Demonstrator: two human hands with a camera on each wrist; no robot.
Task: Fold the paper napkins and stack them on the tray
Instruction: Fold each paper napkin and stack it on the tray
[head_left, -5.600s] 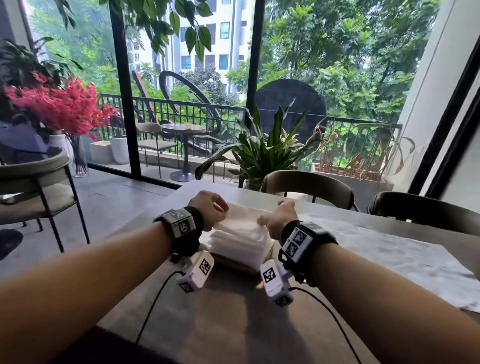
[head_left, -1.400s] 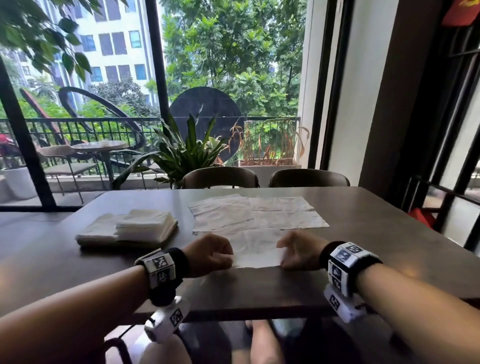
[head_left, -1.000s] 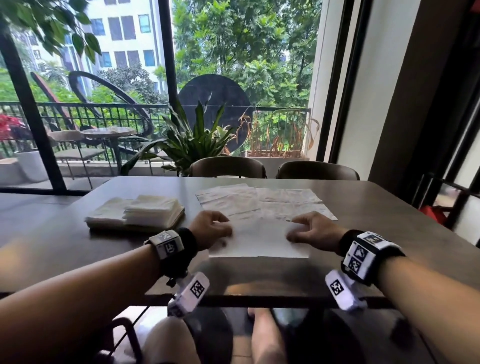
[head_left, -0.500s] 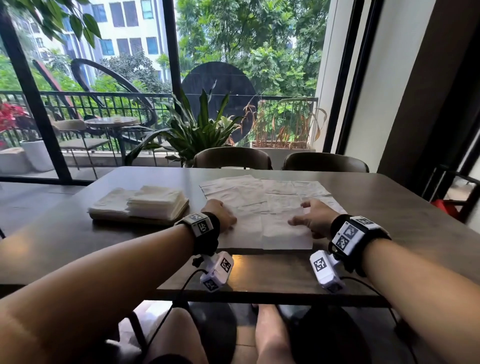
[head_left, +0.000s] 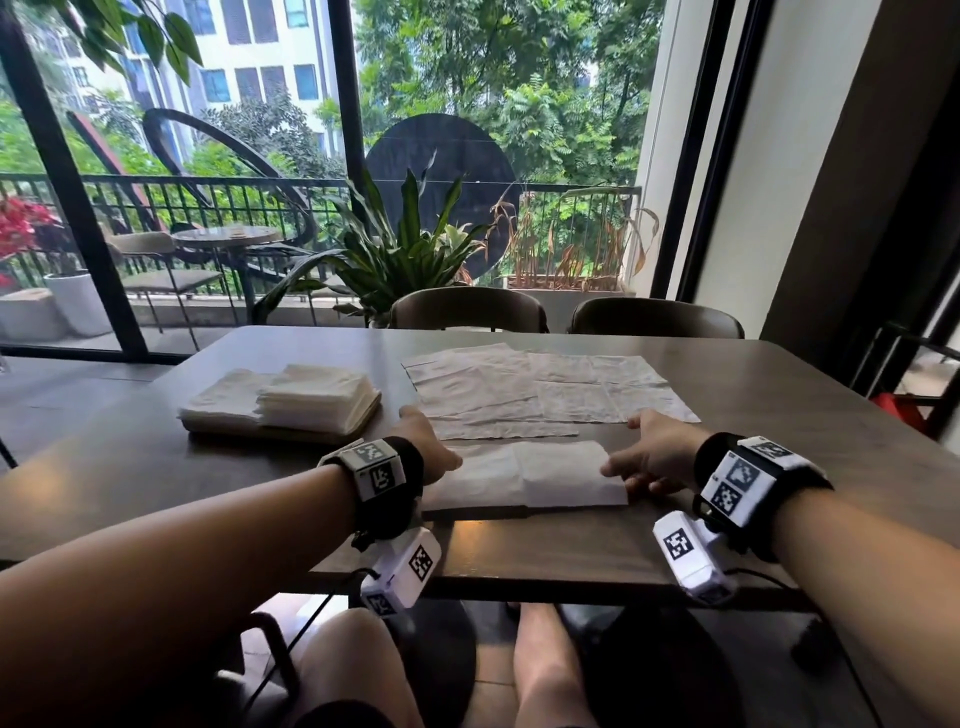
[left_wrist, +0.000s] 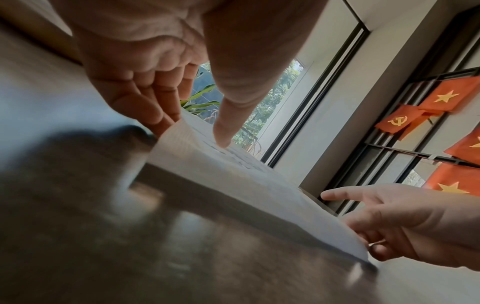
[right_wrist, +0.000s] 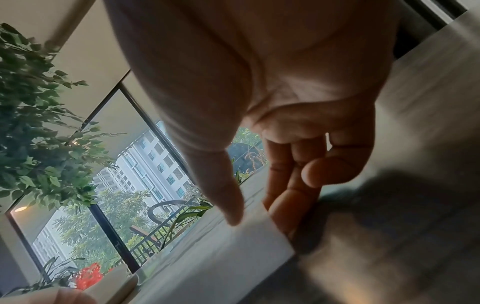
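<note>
A white paper napkin (head_left: 519, 475) lies as a doubled strip near the table's front edge. My left hand (head_left: 431, 447) pinches its left end, thumb on top and fingers beneath (left_wrist: 189, 131). My right hand (head_left: 654, 457) pinches the right end the same way (right_wrist: 259, 218). The napkin (left_wrist: 233, 181) is lifted a little at both ends (right_wrist: 221, 257). Several unfolded napkins (head_left: 545, 384) lie flat just beyond it. At the left, a stack of folded napkins (head_left: 317, 397) sits on a brown tray (head_left: 363, 418).
The dark wooden table (head_left: 779, 415) extends right of the napkins. Two chairs (head_left: 467, 306) stand at its far side, with a potted plant (head_left: 400, 249) and glass doors behind them. My knees show below the front edge.
The near napkin went from a flat sheet to a narrower doubled strip. Both hands drew back from its far edge to its two ends.
</note>
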